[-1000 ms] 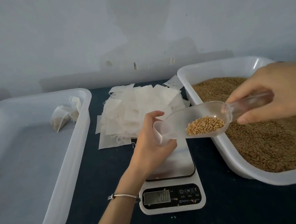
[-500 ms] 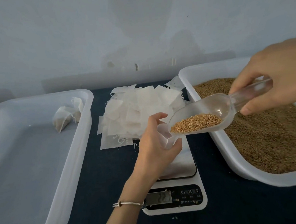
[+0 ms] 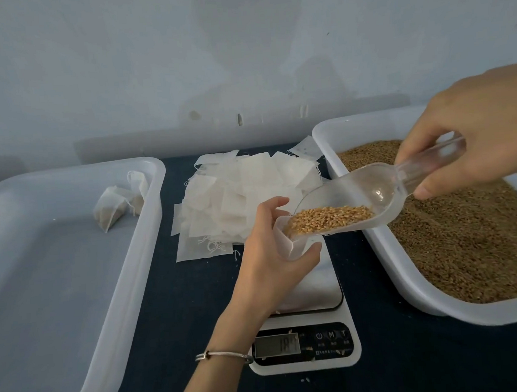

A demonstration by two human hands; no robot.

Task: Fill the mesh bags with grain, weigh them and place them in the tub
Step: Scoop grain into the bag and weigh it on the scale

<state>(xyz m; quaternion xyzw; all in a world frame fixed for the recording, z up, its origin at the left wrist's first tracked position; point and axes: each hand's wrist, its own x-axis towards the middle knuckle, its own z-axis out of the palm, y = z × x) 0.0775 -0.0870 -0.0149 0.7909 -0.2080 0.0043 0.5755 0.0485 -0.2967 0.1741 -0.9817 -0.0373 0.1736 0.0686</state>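
My left hand (image 3: 267,256) holds an open white mesh bag (image 3: 288,245) upright over the scale (image 3: 309,324). My right hand (image 3: 473,138) grips the handle of a clear plastic scoop (image 3: 382,190), tilted down to the left. Golden grain (image 3: 329,218) lies in the scoop and its front edge meets the bag's mouth. A white tub full of brown grain (image 3: 474,236) stands at the right. An empty white tub (image 3: 84,300) at the left holds a couple of filled bags (image 3: 114,206) in its far corner.
A heap of empty mesh bags (image 3: 245,196) lies on the dark cloth behind the scale. The scale's display (image 3: 277,345) shows digits. A few loose grains (image 3: 305,380) lie on the cloth in front of it. A pale wall closes the back.
The scoop has tipped further down to the left, and the grain has slid from its middle to its lip at the bag's mouth. My right hand rose a little.
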